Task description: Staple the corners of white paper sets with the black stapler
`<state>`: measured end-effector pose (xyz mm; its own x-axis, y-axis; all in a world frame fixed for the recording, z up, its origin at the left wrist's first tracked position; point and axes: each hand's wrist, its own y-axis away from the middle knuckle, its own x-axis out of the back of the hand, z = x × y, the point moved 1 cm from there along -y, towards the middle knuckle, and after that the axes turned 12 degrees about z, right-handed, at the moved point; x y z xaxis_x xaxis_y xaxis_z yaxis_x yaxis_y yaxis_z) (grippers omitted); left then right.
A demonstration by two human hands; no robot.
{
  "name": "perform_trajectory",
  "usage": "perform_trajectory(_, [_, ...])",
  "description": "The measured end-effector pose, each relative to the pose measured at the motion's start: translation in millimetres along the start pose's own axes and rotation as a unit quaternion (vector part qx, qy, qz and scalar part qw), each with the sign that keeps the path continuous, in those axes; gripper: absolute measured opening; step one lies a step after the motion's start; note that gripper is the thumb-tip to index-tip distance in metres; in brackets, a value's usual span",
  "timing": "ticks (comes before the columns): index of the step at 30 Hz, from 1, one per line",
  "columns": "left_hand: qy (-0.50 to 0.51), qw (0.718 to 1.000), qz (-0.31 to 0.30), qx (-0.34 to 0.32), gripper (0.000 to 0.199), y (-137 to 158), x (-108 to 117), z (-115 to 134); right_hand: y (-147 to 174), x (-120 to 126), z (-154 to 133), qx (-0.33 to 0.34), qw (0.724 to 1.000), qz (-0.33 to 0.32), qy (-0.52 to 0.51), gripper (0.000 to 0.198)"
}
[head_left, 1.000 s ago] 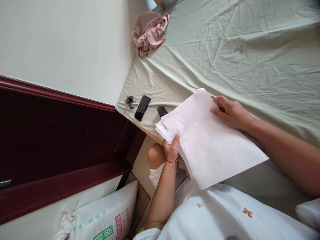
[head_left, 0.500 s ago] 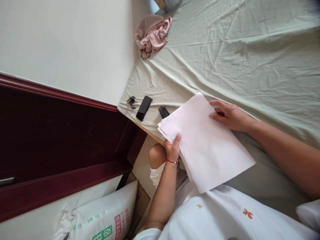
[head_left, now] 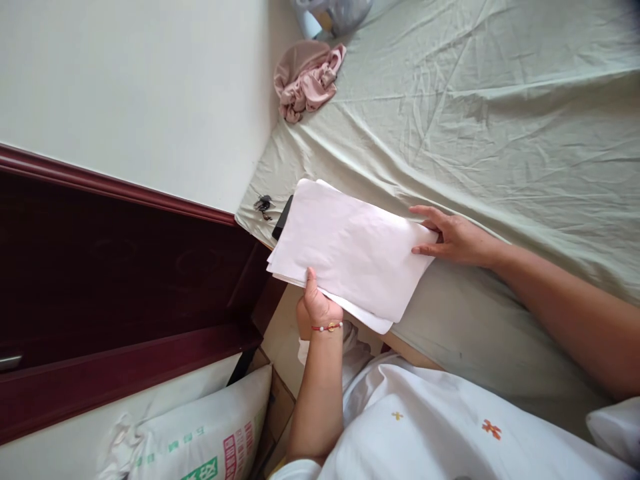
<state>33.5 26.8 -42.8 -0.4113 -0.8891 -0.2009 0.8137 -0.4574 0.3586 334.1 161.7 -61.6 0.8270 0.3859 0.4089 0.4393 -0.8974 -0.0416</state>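
Note:
A small stack of white paper sheets [head_left: 355,247] lies tilted between my two hands, its edges not quite aligned. My left hand [head_left: 320,303] grips the near edge, thumb on top and the other fingers hidden underneath. At the right end, my right hand [head_left: 450,237] has its thumb and fingers around the short edge of the sheets. Partly covered by the paper is a black phone [head_left: 283,220]. Beside it a bunch of keys [head_left: 263,205] rests on the green bedsheet [head_left: 480,147].
A crumpled pink cloth [head_left: 310,80] lies near the wall, with a grey translucent object [head_left: 345,15] behind it. Dark red wooden furniture [head_left: 125,260] stands at the left. Below it leans a white printed sack [head_left: 200,427], next to cardboard [head_left: 280,407].
The paper stack has swung round and shifted left, now covering part of the phone and hiding the other black object. My left hand moved left with it; my right hand now grips its right end.

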Motion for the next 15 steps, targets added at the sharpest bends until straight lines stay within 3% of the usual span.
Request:
perform_trajectory(6, [0.053, 0.997, 0.010, 0.046, 0.041, 12.0, -21.8, 22.4, 0.5, 3.2, -1.7, -0.010, 1.000, -0.006, -0.010, 0.101])
perform_trajectory(12, [0.078, 0.995, 0.045, 0.049, 0.048, 21.4, -42.3, 31.4, 2.1, -1.2, -0.3, -0.019, 0.985, -0.048, -0.163, 0.089])
perform_trajectory(15, [0.091, 0.995, 0.032, 0.038, 0.050, 27.9, -48.3, 31.4, 2.2, -4.5, 2.5, -0.025, 0.978, -0.051, -0.200, 0.086])
